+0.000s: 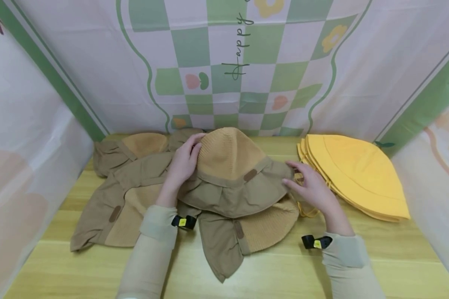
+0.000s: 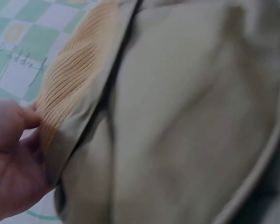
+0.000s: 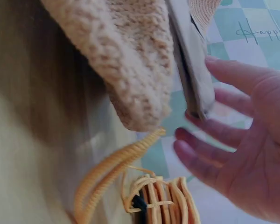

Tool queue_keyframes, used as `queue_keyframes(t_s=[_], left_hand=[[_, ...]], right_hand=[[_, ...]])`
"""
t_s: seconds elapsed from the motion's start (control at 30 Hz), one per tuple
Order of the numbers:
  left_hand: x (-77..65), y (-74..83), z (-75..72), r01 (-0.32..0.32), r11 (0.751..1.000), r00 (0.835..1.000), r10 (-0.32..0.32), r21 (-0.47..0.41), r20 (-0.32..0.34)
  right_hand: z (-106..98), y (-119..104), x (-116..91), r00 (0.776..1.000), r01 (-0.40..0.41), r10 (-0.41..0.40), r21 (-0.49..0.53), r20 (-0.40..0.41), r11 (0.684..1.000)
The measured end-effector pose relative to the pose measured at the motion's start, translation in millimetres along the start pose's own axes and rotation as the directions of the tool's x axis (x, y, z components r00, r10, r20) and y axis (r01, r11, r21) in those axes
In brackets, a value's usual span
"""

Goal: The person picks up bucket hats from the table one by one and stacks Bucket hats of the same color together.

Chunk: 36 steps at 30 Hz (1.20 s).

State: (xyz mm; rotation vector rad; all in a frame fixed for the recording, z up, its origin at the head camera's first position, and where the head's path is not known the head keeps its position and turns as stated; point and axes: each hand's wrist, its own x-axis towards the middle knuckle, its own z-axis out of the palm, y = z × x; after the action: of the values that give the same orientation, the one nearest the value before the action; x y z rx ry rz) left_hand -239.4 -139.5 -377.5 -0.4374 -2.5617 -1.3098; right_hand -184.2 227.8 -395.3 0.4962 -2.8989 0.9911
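Observation:
A sun hat (image 1: 230,155) with a tan ribbed crown and a wide khaki brim lies on top of other hats of its kind in the head view. My left hand (image 1: 185,160) holds the left side of its crown; in the left wrist view the thumb lies against the ribbed cloth (image 2: 74,79). At the brim's right end is my right hand (image 1: 310,182), fingers loosely spread; in the right wrist view its fingertips touch the brim edge (image 3: 196,84). Beneath lies another khaki hat (image 1: 269,228), its flap pointing toward the front.
More khaki hats (image 1: 134,174) overlap on the left of the wooden table (image 1: 277,274). A stack of yellow hats (image 1: 359,174) with yellow cords (image 1: 308,211) lies at the right, close to my right hand. A checkered cloth backdrop (image 1: 228,54) rises behind the table.

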Motion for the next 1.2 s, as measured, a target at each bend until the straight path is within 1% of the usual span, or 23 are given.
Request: queue_keyframes(t_s=[0.1, 0.17, 0.23, 0.33, 0.4, 0.5, 0.6, 0.7, 0.77, 0.83, 0.9, 0.93, 1.0, 1.03, 1.13, 1.2], left_hand=[[1.0, -1.6, 1.3, 0.009, 1.0, 0.996, -0.011, -0.028, -0.088], [1.7, -3.6, 1.8, 0.024, 0.999, 0.992, -0.028, -0.031, -0.126], [2.0, -5.9, 2.1, 0.042, 0.998, 0.989, -0.047, -0.037, -0.138], [2.1, -8.3, 2.5, 0.074, 0.996, 0.987, -0.081, -0.051, -0.138], [1.8, -9.7, 2.6, 0.095, 0.994, 0.985, -0.102, -0.062, -0.136], [1.4, -11.1, 2.9, 0.137, 0.988, 0.981, -0.146, -0.072, -0.129], [0.8, -12.6, 2.9, 0.175, 0.98, 0.975, -0.185, -0.091, -0.121], [0.7, -13.1, 3.4, 0.182, 0.977, 0.973, -0.195, -0.112, -0.124], [0.8, -13.3, 3.6, 0.173, 0.977, 0.974, -0.188, -0.121, -0.13], [1.2, -13.6, 3.9, 0.162, 0.978, 0.975, -0.179, -0.129, -0.134], [1.1, -14.6, 3.8, 0.151, 0.979, 0.976, -0.169, -0.14, -0.134], [1.0, -14.8, 3.6, 0.147, 0.978, 0.977, -0.167, -0.145, -0.135], [0.9, -15.6, 3.2, 0.14, 0.977, 0.977, -0.162, -0.16, -0.137], [0.8, -15.8, 3.0, 0.137, 0.977, 0.977, -0.16, -0.165, -0.14], [0.5, -16.2, 2.5, 0.13, 0.976, 0.977, -0.157, -0.175, -0.147], [0.1, -16.5, 2.4, 0.128, 0.976, 0.977, -0.154, -0.175, -0.147]], right_hand=[[-5.1, 0.4, -2.4, 0.992, -0.081, 0.081, -0.001, 0.096, 0.997], [-6.9, 1.7, -4.0, 0.979, -0.127, 0.129, -0.021, 0.158, 0.992], [-7.0, 4.3, -5.5, 0.961, -0.165, 0.172, -0.053, 0.215, 0.985], [-5.2, 7.5, -7.0, 0.935, -0.187, 0.213, -0.114, 0.285, 0.976], [-2.9, 9.8, -7.7, 0.923, -0.181, 0.217, -0.14, 0.318, 0.973], [-0.6, 11.1, -9.3, 0.911, -0.166, 0.208, -0.145, 0.356, 0.975], [0.9, 10.7, -10.8, 0.907, -0.155, 0.186, -0.111, 0.378, 0.982], [1.3, 9.7, -12.1, 0.91, -0.148, 0.168, -0.081, 0.378, 0.986], [0.7, 7.5, -12.2, 0.909, -0.181, 0.181, -0.035, 0.376, 0.983], [-1.6, 5.0, -11.8, 0.915, -0.207, 0.197, -0.008, 0.353, 0.978], [-5.5, 1.8, -11.0, 0.928, -0.224, 0.214, 0.0, 0.304, 0.974], [-8.3, 0.5, -10.6, 0.938, -0.225, 0.219, -0.007, 0.269, 0.974], [-13.6, -2.3, -9.6, 0.958, -0.217, 0.224, -0.06, 0.177, 0.974], [-16.3, -3.4, -9.3, 0.964, -0.22, 0.23, -0.088, 0.133, 0.972], [-23.3, -6.0, -9.0, 0.967, -0.252, 0.256, -0.135, 0.011, 0.958], [-26.1, -6.6, -8.9, 0.962, -0.273, 0.268, -0.14, -0.054, 0.952]])
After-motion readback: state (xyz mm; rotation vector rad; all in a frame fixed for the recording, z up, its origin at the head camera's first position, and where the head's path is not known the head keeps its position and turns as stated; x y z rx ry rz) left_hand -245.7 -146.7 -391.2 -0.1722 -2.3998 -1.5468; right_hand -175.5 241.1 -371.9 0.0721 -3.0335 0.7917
